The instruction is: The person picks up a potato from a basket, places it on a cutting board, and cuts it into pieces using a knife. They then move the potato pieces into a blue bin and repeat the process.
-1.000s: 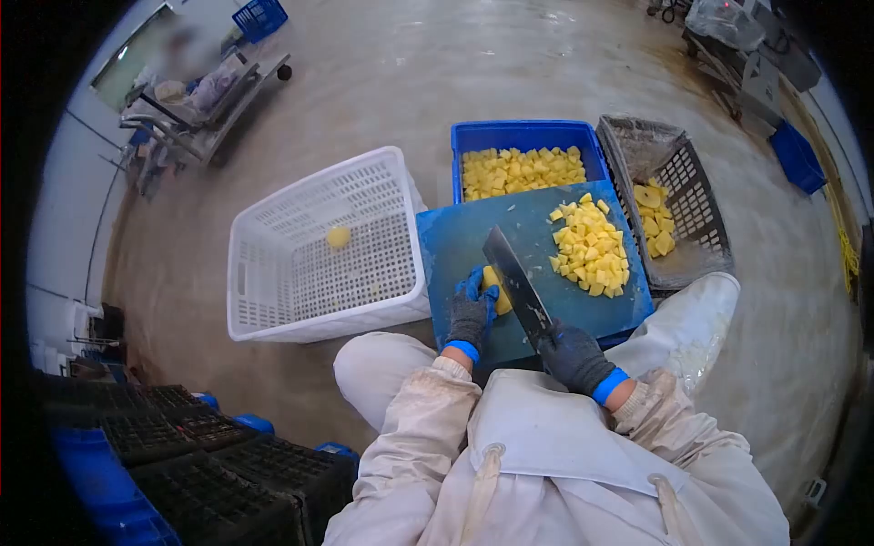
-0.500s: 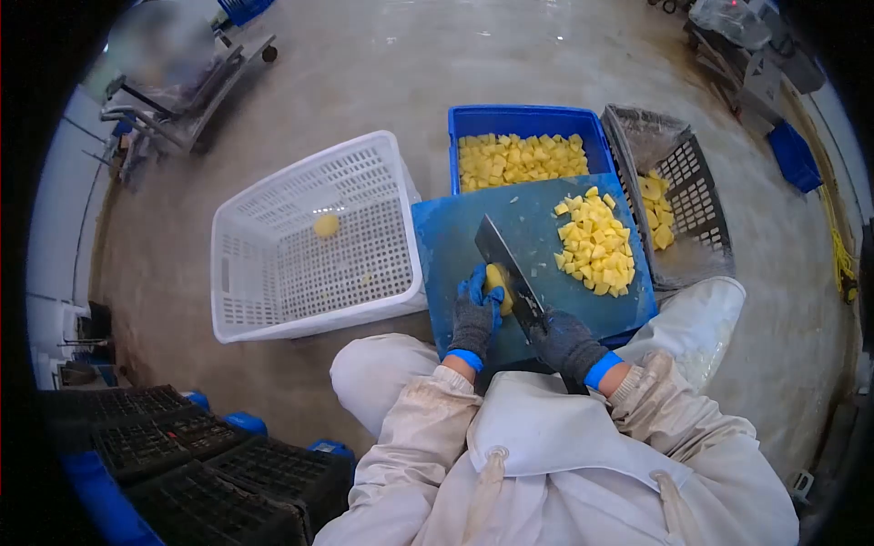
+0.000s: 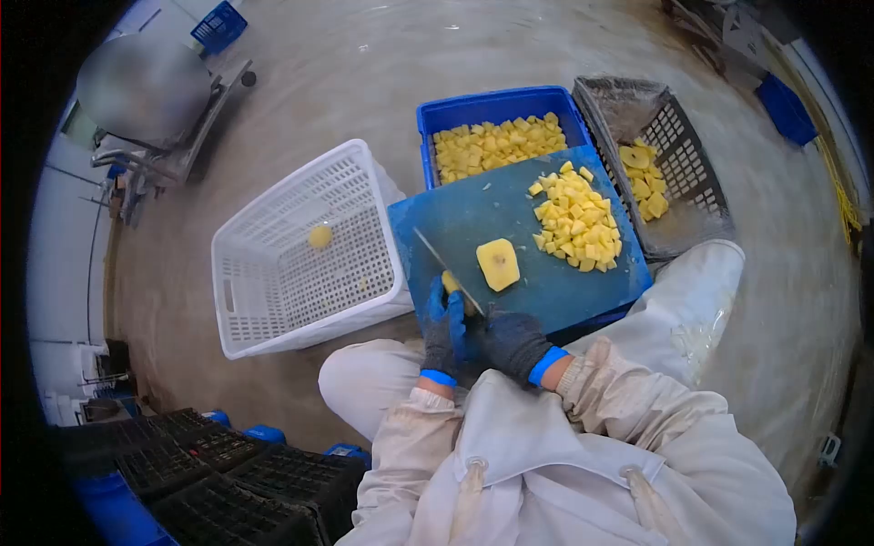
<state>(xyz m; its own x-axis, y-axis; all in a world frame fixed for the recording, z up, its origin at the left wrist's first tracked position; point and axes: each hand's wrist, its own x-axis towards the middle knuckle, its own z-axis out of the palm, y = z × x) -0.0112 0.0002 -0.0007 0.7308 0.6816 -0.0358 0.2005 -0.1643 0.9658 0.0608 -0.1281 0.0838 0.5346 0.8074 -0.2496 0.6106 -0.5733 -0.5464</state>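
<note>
On the blue cutting board (image 3: pixel 455 214) lies a thick peeled potato slab (image 3: pixel 498 264), its flat cut face up. My left hand (image 3: pixel 443 329), in a grey and blue glove, is closed around another potato piece (image 3: pixel 450 281) near the board's front-left edge. Beside that piece stands a broad-bladed knife (image 3: pixel 433 250), its blade seen nearly edge-on. My gloved right hand (image 3: pixel 515 344) grips the knife at its handle, which the fingers mostly hide. A heap of potato cubes (image 3: pixel 578 218) sits on the board's right side.
Behind the board, a blue tub (image 3: pixel 501 102) holds many potato cubes. A dark crate (image 3: pixel 696 164) at the right contains potato offcuts. Left of the board, a white basket (image 3: pixel 300 246) has one potato (image 3: pixel 320 237) inside. Black crates (image 3: pixel 246 491) stand at lower left; a person (image 3: pixel 146 91) is beyond.
A potato slab now lies flat on the board, apart from the piece in my left hand. Both hands and the knife are closer to me; the blade has turned more edge-on.
</note>
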